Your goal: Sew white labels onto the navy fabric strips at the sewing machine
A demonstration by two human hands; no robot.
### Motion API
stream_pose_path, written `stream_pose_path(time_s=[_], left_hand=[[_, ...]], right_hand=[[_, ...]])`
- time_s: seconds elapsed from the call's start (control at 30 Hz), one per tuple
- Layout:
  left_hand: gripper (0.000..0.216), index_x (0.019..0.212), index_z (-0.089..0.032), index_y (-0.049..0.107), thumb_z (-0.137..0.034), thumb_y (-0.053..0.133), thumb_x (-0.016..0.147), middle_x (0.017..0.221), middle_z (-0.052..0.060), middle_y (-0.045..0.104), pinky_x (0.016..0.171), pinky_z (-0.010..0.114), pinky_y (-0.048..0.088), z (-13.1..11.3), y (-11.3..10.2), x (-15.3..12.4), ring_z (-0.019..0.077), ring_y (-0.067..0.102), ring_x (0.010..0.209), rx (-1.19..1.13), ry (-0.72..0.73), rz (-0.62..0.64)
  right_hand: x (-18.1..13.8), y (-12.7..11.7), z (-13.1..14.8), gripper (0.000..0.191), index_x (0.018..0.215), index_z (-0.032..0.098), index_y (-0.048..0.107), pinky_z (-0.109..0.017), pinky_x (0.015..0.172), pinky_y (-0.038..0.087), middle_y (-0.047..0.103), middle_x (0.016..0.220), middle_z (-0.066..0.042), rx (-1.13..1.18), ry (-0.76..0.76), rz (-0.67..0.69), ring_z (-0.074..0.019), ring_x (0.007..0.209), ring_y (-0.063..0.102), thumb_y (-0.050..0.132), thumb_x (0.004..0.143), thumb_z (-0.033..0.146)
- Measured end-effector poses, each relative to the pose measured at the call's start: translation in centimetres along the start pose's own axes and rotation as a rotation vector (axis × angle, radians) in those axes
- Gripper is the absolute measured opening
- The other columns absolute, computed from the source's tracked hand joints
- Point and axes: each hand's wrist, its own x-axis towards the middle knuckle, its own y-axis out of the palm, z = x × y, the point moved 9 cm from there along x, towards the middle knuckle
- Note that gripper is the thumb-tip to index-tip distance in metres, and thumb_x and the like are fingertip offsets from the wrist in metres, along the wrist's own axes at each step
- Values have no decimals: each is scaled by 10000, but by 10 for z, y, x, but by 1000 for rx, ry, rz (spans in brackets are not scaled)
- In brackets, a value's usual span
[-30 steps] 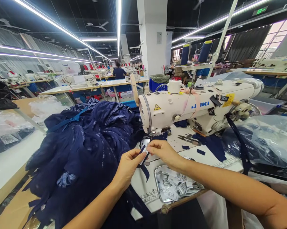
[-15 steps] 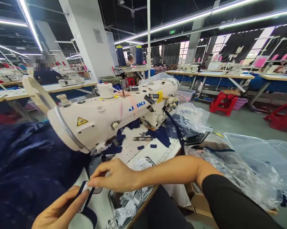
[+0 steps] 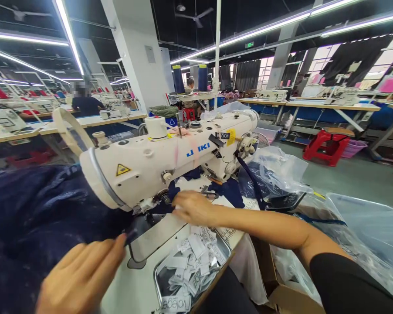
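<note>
My left hand (image 3: 85,274) is at the lower left, blurred, its thumb and fingers pinched on a dark navy fabric strip (image 3: 131,236). My right hand (image 3: 194,208) is over the sewing bed, close to the needle area of the white sewing machine (image 3: 157,152). Its fingers are closed and point left; what they hold, if anything, is hidden. Thread snips (image 3: 209,192) lie just behind it, partly covered. Below, a metal tray (image 3: 156,279) holds a heap of white printed labels (image 3: 196,261).
Navy fabric (image 3: 36,235) is piled on the left. Navy scraps (image 3: 231,192) lie beyond my right hand. A clear plastic bin (image 3: 363,209), plastic bags and an open cardboard box (image 3: 291,298) are on the right. A red stool (image 3: 327,146) stands farther off.
My right hand has left the strip and label beside my left hand and moved up and right to the machine bed. The white label no longer shows at my left hand. The view has shifted left.
</note>
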Motion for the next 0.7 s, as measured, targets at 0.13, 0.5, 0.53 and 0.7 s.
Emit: stream_pose_path(time_s=[0.13, 0.5, 0.53, 0.7], left_hand=[[280, 768, -139, 578, 7, 346, 822, 615, 23, 577, 547, 281, 376, -24, 34, 24, 132, 499, 548, 241, 214, 49], [221, 668, -131, 561, -34, 411, 798, 617, 34, 560, 581, 311, 302, -31, 80, 4, 160, 477, 575, 281, 99, 338], [207, 666, -131, 559, -39, 427, 795, 621, 35, 565, 581, 312, 301, -32, 80, 4, 161, 482, 577, 286, 99, 354], [153, 643, -127, 542, -76, 493, 778, 608, 34, 567, 551, 314, 283, -37, 89, 4, 169, 494, 557, 301, 103, 426]], right_hand=[[25, -2, -75, 191, 942, 98, 603, -337, 819, 387, 613, 968, -139, -432, 258, 32, -246, 957, 535, 447, 836, 128], [33, 9, -95, 267, 926, 56, 603, -371, 751, 362, 633, 869, -193, -535, 304, 86, -271, 861, 564, 359, 817, 36], [31, 8, -84, 271, 937, 50, 596, -379, 754, 355, 625, 884, -200, -541, 284, 72, -277, 871, 553, 353, 817, 34], [15, 23, 17, 213, 808, 91, 604, -375, 749, 343, 594, 823, -162, -485, -39, 35, -249, 799, 516, 393, 806, 60]])
